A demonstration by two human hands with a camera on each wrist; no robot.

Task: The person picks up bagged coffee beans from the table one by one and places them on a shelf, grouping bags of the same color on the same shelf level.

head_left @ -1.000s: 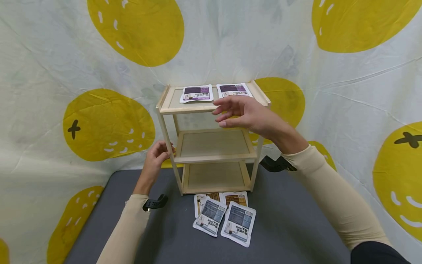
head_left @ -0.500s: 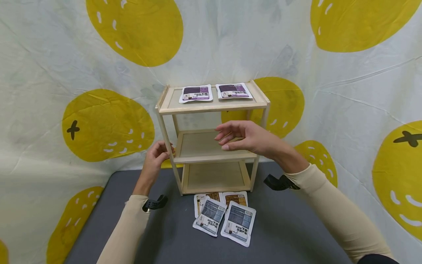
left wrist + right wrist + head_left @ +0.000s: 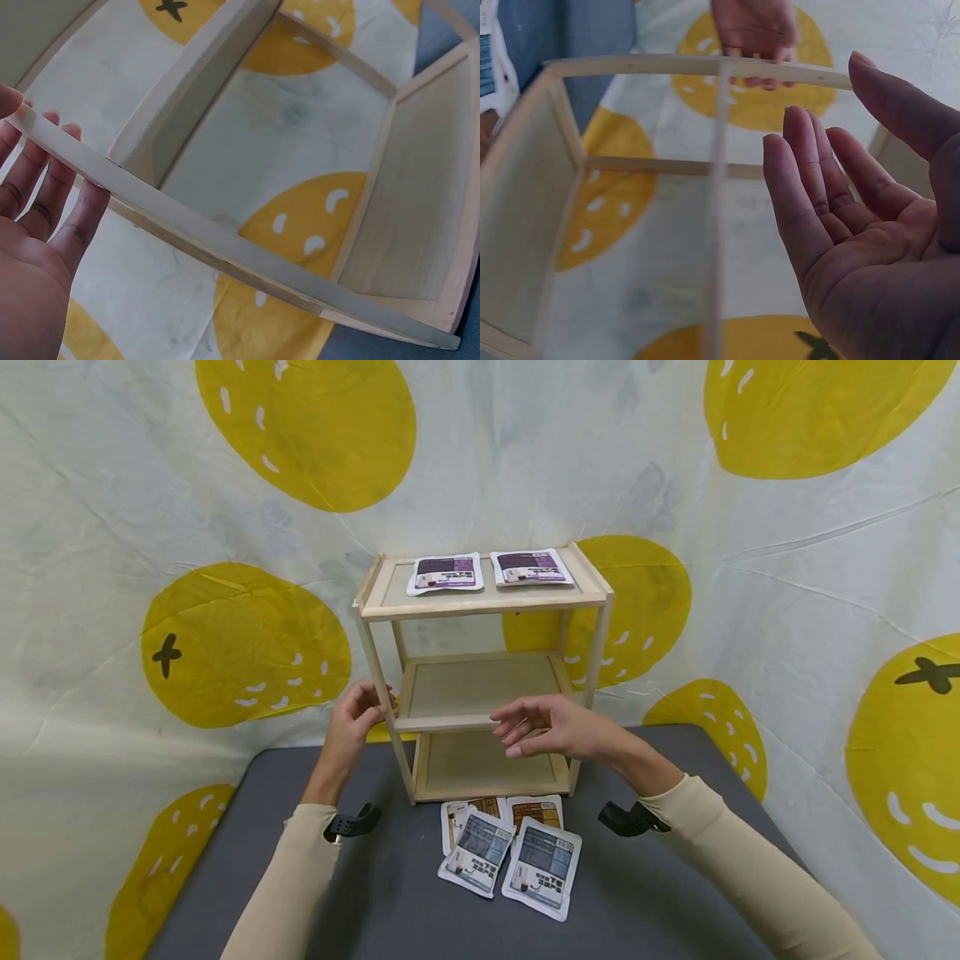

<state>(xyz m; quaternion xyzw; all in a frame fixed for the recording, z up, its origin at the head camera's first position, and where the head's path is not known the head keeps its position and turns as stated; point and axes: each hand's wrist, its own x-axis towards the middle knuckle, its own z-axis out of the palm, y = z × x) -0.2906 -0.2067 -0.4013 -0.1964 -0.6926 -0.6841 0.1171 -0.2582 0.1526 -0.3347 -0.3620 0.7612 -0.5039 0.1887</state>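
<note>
A three-tier wooden rack [image 3: 480, 603] stands on the grey table [image 3: 660, 893]. Two purple sachets [image 3: 446, 572] [image 3: 531, 567] lie flat on its top tier. My left hand [image 3: 371, 700] grips the rack's left front post [image 3: 187, 225] at middle-tier height, with the thumb on one side and the fingers behind. My right hand [image 3: 517, 731] hovers open and holds nothing. It is in front of the middle tier's front rail, with the palm [image 3: 870, 247] turned toward the rack. Two blue-grey sachets [image 3: 477, 853] [image 3: 543, 866] lie in front of the rack, overlapping two brown ones [image 3: 536, 810].
A white cloth with big yellow spots [image 3: 247, 643] hangs close behind and around the table. The middle tier [image 3: 480, 685] and the bottom tier [image 3: 487, 760] hold nothing. Bare table surface lies left and right of the sachets.
My right hand has come down from the top tier to the middle tier's front rail, drawing toward me. The left hand and all the sachets have stayed put.
</note>
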